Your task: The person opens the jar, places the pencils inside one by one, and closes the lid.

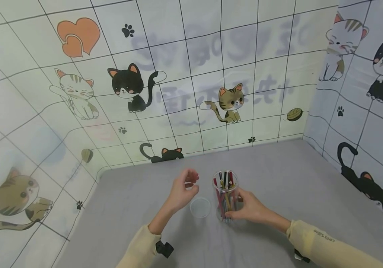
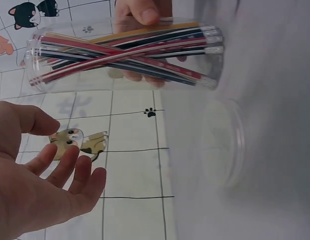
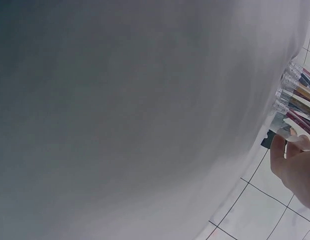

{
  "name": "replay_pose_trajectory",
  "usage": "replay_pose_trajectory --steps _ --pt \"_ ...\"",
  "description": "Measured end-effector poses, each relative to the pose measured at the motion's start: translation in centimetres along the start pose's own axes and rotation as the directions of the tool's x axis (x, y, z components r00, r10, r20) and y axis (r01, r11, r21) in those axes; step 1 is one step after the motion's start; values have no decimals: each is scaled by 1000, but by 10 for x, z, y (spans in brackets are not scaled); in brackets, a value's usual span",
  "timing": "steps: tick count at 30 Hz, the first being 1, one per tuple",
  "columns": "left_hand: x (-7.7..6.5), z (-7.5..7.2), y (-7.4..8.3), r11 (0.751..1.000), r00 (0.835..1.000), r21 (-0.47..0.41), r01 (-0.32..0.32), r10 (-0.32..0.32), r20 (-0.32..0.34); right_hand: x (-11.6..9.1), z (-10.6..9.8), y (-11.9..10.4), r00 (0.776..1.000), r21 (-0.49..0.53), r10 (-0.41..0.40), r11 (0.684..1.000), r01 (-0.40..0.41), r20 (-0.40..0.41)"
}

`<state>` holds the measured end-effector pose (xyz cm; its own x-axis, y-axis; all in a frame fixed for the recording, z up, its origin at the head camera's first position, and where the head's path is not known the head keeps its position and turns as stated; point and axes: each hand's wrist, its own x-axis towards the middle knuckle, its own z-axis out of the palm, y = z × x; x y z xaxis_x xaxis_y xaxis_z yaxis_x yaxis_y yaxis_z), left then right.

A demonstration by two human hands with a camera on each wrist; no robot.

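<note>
A clear jar (image 1: 219, 209) full of coloured pencils (image 1: 226, 184) stands upright and uncovered. My right hand (image 1: 253, 207) grips it from the right side, thumb in front and fingers round the back. In the left wrist view the pencils (image 2: 127, 55) cross one another inside the jar wall. My left hand (image 1: 179, 192) hovers left of the jar, fingers loosely bent and holding nothing. Between that hand and the jar, a round clear lid (image 1: 200, 207) lies flat on the table. The right wrist view catches only part of the right hand (image 3: 299, 167) and the pencil ends.
A grey cloth covers the table (image 1: 137, 193). Behind and beside it hang white gridded curtains (image 1: 191, 126) printed with cartoon cats. Small black devices sit at both wrists, one at the left cuff (image 1: 164, 248).
</note>
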<state>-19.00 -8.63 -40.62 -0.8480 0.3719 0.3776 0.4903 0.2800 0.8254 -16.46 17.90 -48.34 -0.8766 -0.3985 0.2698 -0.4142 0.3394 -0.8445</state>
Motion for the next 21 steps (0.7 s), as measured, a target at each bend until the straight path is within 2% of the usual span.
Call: replay_pose_trajectory --steps 5,9,12,16,21 --pt "-5 2 -17 995 996 78 60 -65 62 0 0 1 1000 -1 6 1000 -6 -6" --pt "-11 4 -25 982 984 151 113 -132 124 -2 0 2 1000 4 3 1000 -3 -12" --pt "-14 7 -30 970 974 197 143 -173 146 -2 1 3 1000 -1 -4 1000 4 -18" --pt "-16 10 -36 961 972 229 157 -192 138 -2 1 3 1000 -4 -9 1000 9 -20" --pt "-20 13 -44 958 976 251 137 -175 133 -1 0 2 1000 3 -4 1000 4 -7"
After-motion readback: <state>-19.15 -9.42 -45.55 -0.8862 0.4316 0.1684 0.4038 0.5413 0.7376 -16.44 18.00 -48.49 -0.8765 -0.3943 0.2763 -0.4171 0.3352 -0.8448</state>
